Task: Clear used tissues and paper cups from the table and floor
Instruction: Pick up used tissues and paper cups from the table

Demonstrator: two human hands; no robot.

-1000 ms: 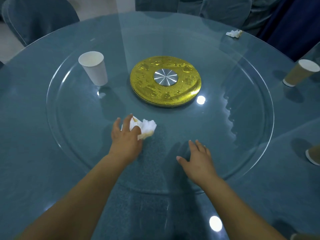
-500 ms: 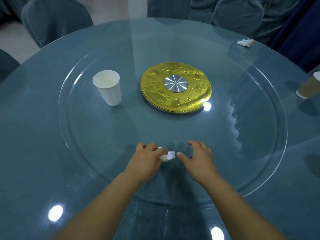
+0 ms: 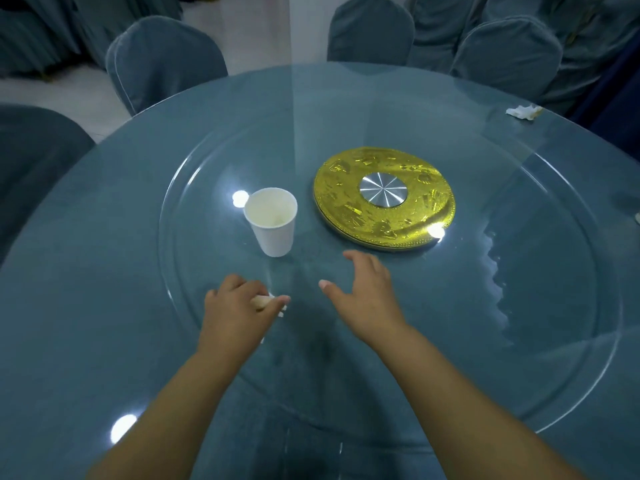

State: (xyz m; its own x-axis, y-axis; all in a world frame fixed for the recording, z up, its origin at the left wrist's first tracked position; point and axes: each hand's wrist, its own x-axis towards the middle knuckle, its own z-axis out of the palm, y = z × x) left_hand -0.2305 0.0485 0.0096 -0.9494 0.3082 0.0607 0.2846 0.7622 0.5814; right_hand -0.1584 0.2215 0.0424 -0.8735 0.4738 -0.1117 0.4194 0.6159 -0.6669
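My left hand (image 3: 239,311) grips a crumpled white tissue (image 3: 265,302); only a small bit of it shows between the curled fingers and thumb. My right hand (image 3: 363,292) hovers just right of it with relaxed fingers, holding nothing. A white paper cup (image 3: 272,225) stands upright on the glass turntable (image 3: 519,306), just beyond both hands. Another crumpled tissue (image 3: 523,111) lies at the table's far right edge.
A gold disc with a silver hub (image 3: 383,198) sits at the turntable's centre, right of the cup. Blue-covered chairs (image 3: 162,60) ring the far side of the round table (image 3: 86,271). A sliver of another object (image 3: 637,218) shows at the right border.
My left hand closed round the tissue and drew it toward me. The right hand came near it, then opened and moved toward the cup. The view shifted left, so the brown cups left the frame.
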